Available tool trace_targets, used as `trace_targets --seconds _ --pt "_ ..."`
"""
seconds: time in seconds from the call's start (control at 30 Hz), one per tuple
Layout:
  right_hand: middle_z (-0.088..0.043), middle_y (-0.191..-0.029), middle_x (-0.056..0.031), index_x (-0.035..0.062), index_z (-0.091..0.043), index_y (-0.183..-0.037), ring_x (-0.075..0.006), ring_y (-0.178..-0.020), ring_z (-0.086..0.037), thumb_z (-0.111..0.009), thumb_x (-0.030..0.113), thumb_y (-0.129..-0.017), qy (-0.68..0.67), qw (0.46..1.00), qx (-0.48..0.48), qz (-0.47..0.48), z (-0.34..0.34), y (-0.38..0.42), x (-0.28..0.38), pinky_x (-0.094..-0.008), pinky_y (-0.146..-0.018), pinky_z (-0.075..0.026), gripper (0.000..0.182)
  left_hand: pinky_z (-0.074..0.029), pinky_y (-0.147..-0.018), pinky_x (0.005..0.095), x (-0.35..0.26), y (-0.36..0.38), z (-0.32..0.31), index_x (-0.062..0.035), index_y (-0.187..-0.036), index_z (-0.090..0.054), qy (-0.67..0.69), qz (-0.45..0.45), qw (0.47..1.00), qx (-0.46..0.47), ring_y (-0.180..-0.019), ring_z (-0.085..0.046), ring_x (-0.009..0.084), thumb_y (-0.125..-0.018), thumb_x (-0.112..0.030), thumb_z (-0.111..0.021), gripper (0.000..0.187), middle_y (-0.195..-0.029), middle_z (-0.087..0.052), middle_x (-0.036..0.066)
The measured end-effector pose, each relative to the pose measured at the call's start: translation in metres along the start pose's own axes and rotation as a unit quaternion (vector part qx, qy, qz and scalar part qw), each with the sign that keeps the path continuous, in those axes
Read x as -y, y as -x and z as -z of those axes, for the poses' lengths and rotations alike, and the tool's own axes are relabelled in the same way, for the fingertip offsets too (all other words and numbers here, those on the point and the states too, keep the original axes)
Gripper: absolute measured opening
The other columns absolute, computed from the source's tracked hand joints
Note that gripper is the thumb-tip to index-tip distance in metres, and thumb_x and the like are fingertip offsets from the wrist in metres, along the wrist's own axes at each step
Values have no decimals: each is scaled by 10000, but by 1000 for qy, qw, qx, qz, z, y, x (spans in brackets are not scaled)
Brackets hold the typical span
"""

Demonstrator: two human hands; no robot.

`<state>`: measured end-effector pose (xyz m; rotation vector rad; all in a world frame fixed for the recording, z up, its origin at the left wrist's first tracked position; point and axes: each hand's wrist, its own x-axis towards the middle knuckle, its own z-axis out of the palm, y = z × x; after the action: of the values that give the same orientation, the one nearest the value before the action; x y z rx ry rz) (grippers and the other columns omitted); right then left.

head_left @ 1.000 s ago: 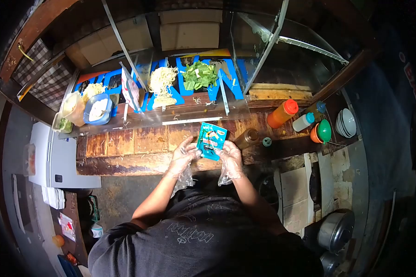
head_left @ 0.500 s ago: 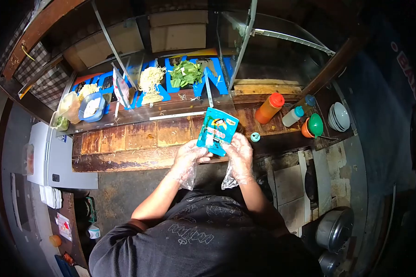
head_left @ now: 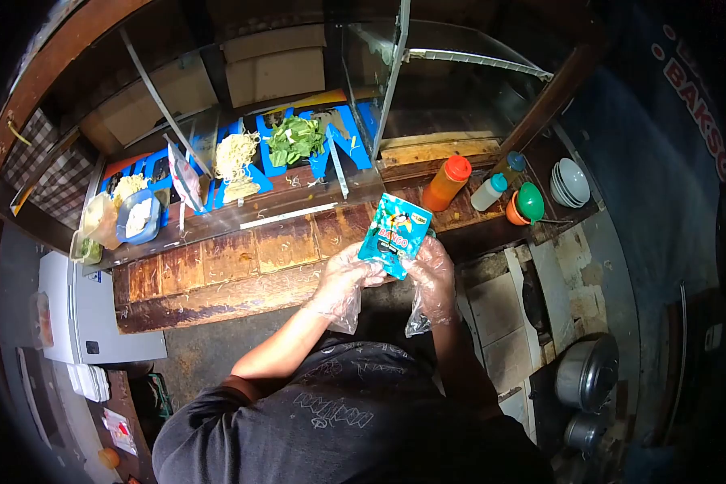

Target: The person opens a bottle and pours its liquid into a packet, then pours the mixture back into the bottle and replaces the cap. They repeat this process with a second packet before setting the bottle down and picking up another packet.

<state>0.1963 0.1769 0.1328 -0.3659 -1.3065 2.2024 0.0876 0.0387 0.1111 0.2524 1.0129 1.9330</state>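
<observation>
A teal sachet [head_left: 395,234] with printed lettering is held upright between my two hands, over the front edge of the wooden counter [head_left: 226,254]. My left hand [head_left: 348,276], in a clear plastic glove, has its fingers closed on the sachet's lower left side. On the lower right side, my right hand [head_left: 431,270], also in a clear glove, grips it. Beyond the sachet to the right stand an orange squeeze bottle [head_left: 446,184] and a white bottle with a teal cap [head_left: 490,193].
Leafy greens [head_left: 297,141] and noodles [head_left: 235,161] lie on the blue-lettered shelf. A blue tub [head_left: 139,216] sits at its left end. Stacked white bowls [head_left: 570,184] and a green cup [head_left: 531,202] are at the right. Metal pots [head_left: 586,375] stand lower right.
The camera view has turned, and the counter and its items appear shifted left. Both hands and the sachet appear further right in the view, with the sachet still held by both hands.
</observation>
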Motion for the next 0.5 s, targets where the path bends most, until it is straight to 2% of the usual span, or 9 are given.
trace_targets --seconds 0.07,0.17,0.2,0.5 --pt "-605 -1261 -157 -53 -481 -1316 -221 -1150 -603 -587 -86 -843 -52 998 13 -20 5 0 -2 -361 -1004 -479 486 -605 -774 311 0 -1 1 31 -1325 -526 7 8 1000 9 -906 -698 187 -884 15 -662 461 -1061 -696 110" --pt "-583 -1293 -168 -49 -443 -1368 -243 -1188 -587 -582 -89 -812 -53 998 -26 -34 6 1 -7 -387 -1039 -458 575 -600 -792 305 1 -5 6 26 -1342 -513 12 7 999 38 -914 -696 177 -880 24 -662 485 -1064 -695 103" --pt "-570 -1312 -171 -38 -414 -1406 -258 -1212 -573 -586 -84 -786 -59 998 -10 -34 7 0 -7 -407 -1060 -442 645 -595 -803 303 1 -7 9 24 -1346 -509 2 5 999 51 -928 -692 171 -882 21 -667 490 -1076 -692 99" --pt "-591 -1278 -123 -13 -428 -1397 -247 -1168 -597 -670 -44 -731 -45 996 -33 -74 3 -4 -3 -416 -1035 -475 709 -572 -808 298 -4 -15 13 27 -1333 -505 -9 -4 999 38 -958 -676 161 -875 -3 -721 507 -1116 -678 105"
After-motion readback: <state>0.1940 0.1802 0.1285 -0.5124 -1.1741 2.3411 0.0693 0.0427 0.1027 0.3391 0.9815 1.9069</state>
